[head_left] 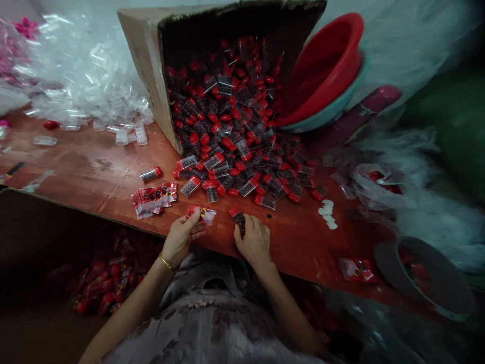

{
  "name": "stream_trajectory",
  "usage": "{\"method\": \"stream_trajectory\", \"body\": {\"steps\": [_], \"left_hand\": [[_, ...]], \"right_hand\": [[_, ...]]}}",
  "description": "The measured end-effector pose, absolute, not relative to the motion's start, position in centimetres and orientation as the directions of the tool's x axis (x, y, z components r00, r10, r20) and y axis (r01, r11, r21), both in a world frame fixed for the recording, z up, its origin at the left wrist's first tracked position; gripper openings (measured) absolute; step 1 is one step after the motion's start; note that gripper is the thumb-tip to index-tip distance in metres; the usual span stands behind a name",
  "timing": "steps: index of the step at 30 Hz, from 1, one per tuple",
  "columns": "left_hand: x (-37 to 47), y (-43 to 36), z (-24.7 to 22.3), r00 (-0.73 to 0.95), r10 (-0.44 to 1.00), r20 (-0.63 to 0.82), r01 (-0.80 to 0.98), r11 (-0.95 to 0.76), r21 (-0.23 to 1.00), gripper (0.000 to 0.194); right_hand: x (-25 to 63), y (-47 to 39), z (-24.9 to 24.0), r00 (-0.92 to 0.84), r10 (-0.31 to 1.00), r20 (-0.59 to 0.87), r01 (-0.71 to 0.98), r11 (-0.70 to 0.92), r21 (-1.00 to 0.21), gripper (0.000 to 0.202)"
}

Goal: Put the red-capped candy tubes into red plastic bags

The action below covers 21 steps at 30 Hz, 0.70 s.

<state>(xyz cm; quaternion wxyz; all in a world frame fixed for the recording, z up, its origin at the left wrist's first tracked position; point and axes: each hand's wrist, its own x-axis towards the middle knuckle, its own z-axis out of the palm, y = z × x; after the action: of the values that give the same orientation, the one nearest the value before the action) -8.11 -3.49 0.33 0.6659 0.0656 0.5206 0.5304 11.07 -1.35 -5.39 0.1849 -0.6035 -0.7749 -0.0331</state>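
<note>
My left hand (184, 233), with a gold bracelet at the wrist, pinches a small red printed plastic packet (206, 216) just above the table's front edge. In my right hand (254, 240) is a small clear container with a red cap (238, 217) and dark contents, gripped between thumb and fingers. Left of my hands lies a fanned stack of red printed packets (153, 198). A single red-capped container (150, 174) rests just behind that stack. Beyond both hands, a heap of the same containers (242, 151) spills out onto the table.
A cardboard box (146, 60) lies on its side behind the heap. Clear plastic pieces (91, 71) pile up at the left. Red and teal basins (356, 40) lean at the right, near white discs (328, 214) and a grey bowl (386, 263). Filled red packets (109, 283) lie below the table (113, 177).
</note>
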Motion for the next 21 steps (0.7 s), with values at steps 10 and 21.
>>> {"method": "stream_trajectory", "body": {"steps": [10, 21], "left_hand": [[-8.3, -3.3, 0.1, -0.092, 0.771, -0.630, -0.600, 0.462, 0.653, 0.036], [-8.5, -3.8, 0.6, -0.121, 0.844, -0.522, -0.491, 0.406, 0.771, 0.043]], "right_hand": [[12.3, -2.3, -3.3, -0.271, 0.955, 0.118, 0.549, 0.254, -0.796, 0.022], [11.0, -3.6, 0.7, -0.341, 0.940, -0.002, 0.365, 0.130, -0.922, 0.022]]}}
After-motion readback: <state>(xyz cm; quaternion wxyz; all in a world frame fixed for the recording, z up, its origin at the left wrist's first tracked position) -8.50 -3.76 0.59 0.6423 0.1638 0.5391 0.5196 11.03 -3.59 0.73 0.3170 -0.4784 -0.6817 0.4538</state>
